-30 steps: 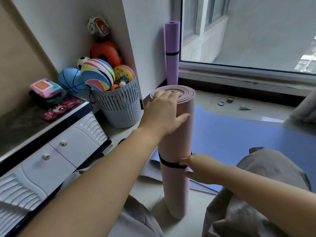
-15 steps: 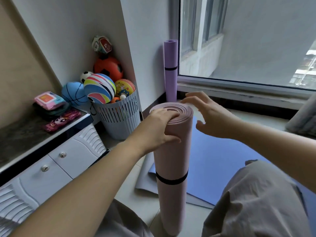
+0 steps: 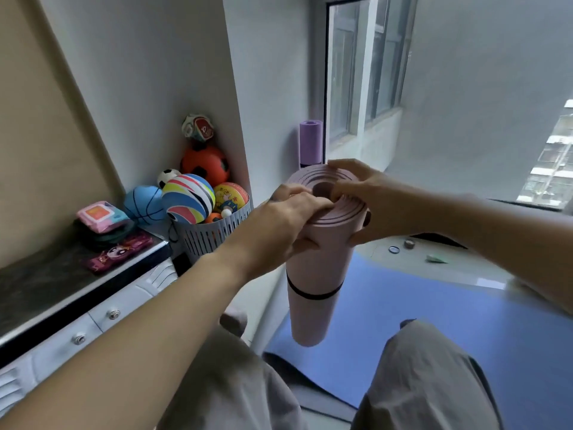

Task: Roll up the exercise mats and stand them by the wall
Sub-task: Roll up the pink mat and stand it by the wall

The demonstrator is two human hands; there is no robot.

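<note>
While my left hand (image 3: 279,226) and right hand (image 3: 376,201) grip the pink rolled mat (image 3: 313,268), their fingers (image 3: 350,167) curl over its top rim. Beyond the fingers stands a purple rolled mat (image 3: 311,141).

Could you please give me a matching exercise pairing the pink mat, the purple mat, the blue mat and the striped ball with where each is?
Things:
1. pink mat
2. purple mat
3. blue mat
4. striped ball

Places:
A. spread flat on the floor
B. in the basket
C. upright in the corner beside the window
D. gripped at its top by the left hand and right hand

Pairs: 1-D, 2-C, 3-A, 4-B.
</note>
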